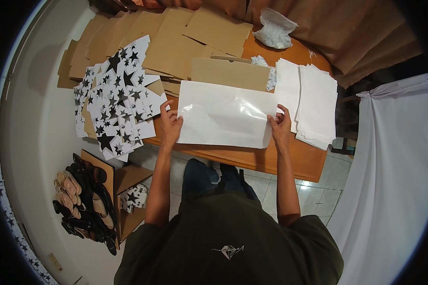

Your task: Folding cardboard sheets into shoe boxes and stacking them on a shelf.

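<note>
A glossy white sheet [226, 116] is stretched out between my two hands over the near part of the wooden table. My left hand [171, 124] pinches its left edge, thumb on top and index finger raised. At the opposite edge, my right hand [280, 124] grips it the same way. Light reflects off the sheet's upper half. Just beyond it lies a flat brown cardboard piece [230, 72], its near part covered by the sheet. A stack of white sheets [317, 102] rests to the right of my right hand. Left of my left hand spreads a pile of star-printed white pieces [121, 99].
Overlapping flat cardboard pieces [169, 47] cover the far left of the table [299, 166]. A clear plastic bag [275, 31] sits at the back. Shoes [88, 199] and an open cardboard box [131, 178] stand lower left. A white curtain [390, 156] hangs on the right.
</note>
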Action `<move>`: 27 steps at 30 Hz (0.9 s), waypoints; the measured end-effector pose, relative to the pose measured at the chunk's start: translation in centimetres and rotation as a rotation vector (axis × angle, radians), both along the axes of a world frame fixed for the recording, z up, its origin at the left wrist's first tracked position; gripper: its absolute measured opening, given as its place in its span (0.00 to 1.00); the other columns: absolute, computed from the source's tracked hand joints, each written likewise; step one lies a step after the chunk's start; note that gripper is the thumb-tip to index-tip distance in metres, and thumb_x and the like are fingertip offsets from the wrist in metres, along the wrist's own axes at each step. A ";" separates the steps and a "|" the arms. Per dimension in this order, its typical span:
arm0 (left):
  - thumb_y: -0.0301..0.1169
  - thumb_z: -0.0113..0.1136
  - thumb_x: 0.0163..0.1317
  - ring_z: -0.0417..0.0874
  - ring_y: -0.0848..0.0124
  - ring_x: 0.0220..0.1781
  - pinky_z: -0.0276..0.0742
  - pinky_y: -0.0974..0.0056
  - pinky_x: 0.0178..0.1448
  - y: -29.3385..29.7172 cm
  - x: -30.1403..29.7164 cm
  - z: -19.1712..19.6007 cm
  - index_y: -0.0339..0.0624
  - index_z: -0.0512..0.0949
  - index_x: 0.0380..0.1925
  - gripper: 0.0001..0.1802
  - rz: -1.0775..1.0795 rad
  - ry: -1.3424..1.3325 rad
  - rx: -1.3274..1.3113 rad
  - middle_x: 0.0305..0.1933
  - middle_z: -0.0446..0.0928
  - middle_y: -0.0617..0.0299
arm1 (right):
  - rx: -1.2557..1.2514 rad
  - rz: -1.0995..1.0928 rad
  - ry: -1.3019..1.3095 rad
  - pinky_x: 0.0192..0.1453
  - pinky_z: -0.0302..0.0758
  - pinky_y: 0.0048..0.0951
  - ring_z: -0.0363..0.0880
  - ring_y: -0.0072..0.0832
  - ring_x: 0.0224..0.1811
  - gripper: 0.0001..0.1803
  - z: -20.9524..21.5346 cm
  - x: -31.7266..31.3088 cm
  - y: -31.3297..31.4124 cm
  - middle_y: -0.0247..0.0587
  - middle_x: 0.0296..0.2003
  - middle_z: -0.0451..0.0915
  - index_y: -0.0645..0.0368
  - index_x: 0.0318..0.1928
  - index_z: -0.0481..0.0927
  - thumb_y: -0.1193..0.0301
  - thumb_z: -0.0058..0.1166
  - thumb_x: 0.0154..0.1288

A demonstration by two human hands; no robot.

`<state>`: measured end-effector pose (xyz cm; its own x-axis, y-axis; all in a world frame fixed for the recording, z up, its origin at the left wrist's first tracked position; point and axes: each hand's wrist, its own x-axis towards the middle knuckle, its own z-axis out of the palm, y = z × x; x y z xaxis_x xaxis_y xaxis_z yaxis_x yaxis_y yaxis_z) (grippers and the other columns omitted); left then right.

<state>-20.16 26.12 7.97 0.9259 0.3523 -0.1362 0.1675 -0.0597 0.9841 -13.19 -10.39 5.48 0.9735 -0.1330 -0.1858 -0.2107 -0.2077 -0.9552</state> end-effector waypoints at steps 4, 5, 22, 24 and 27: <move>0.14 0.56 0.61 0.81 0.75 0.41 0.77 0.73 0.45 0.7 0.7 -1.0 0.42 0.70 0.60 0.26 0.001 0.000 0.322 0.44 0.80 0.57 | -0.099 -0.086 -0.085 0.42 0.77 0.29 0.76 0.25 0.35 0.19 -0.2 0.3 0.9 0.41 0.39 0.80 0.61 0.52 0.75 0.77 0.64 0.62; 0.15 0.58 0.60 0.82 0.75 0.41 0.78 0.72 0.45 0.8 1.0 -0.8 0.42 0.75 0.56 0.23 -0.056 0.049 0.442 0.44 0.80 0.57 | -0.160 -0.084 -0.102 0.41 0.77 0.30 0.75 0.25 0.35 0.18 -0.1 0.4 1.1 0.40 0.39 0.80 0.60 0.50 0.75 0.77 0.65 0.61; 0.23 0.64 0.61 0.72 0.50 0.64 0.71 0.50 0.64 0.0 2.5 0.1 0.40 0.79 0.53 0.18 -0.232 -0.096 0.884 0.58 0.75 0.49 | -0.865 0.172 -0.310 0.68 0.67 0.52 0.62 0.58 0.68 0.25 2.5 -1.9 5.6 0.56 0.65 0.66 0.55 0.58 0.78 0.71 0.66 0.60; 0.25 0.65 0.61 0.72 0.50 0.65 0.71 0.51 0.65 -1.1 3.5 0.2 0.41 0.79 0.54 0.20 -0.372 -0.143 0.892 0.61 0.73 0.48 | -0.884 0.280 -0.331 0.69 0.66 0.52 0.63 0.57 0.67 0.25 2.7 -2.2 7.2 0.56 0.65 0.67 0.55 0.58 0.78 0.70 0.66 0.59; 0.28 0.66 0.61 0.70 0.50 0.68 0.68 0.49 0.67 -2.7 5.3 -0.3 0.44 0.77 0.57 0.23 -0.614 -0.180 0.930 0.66 0.70 0.47 | -0.917 0.428 -0.384 0.70 0.64 0.53 0.64 0.55 0.67 0.27 2.2 -2.3 9.1 0.56 0.64 0.67 0.56 0.58 0.77 0.68 0.67 0.57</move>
